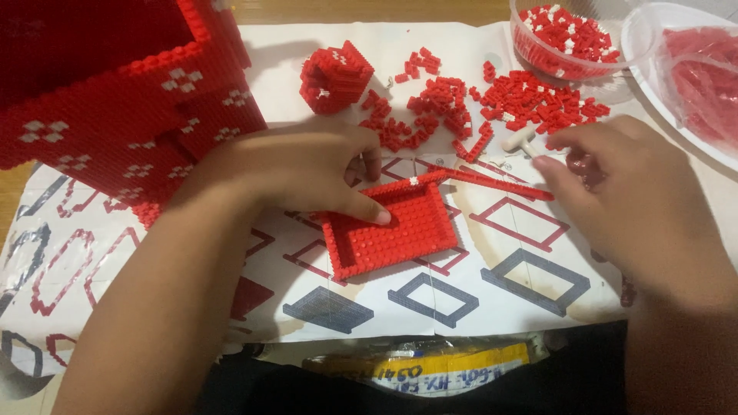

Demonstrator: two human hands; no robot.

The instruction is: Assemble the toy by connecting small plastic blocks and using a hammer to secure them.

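Observation:
A flat red brick tray [400, 230] with low walls lies on the printed instruction sheet [507, 284] in the middle. My left hand [300, 165] rests on its left part, thumb pressing down inside it. My right hand [623, 184] hovers to the right, fingers curled around small red bricks, its fingertip near a long thin red brick strip [500, 184] that leans off the tray's far right corner. A small white tool [523, 140] lies just beyond my right hand.
A big red brick building with white flower marks [131, 100] fills the far left. A small red cube-like piece [334, 77] and a heap of loose red bricks [492, 104] lie at the back. A clear bowl of bricks [565, 38] and a white plate [692, 77] stand far right.

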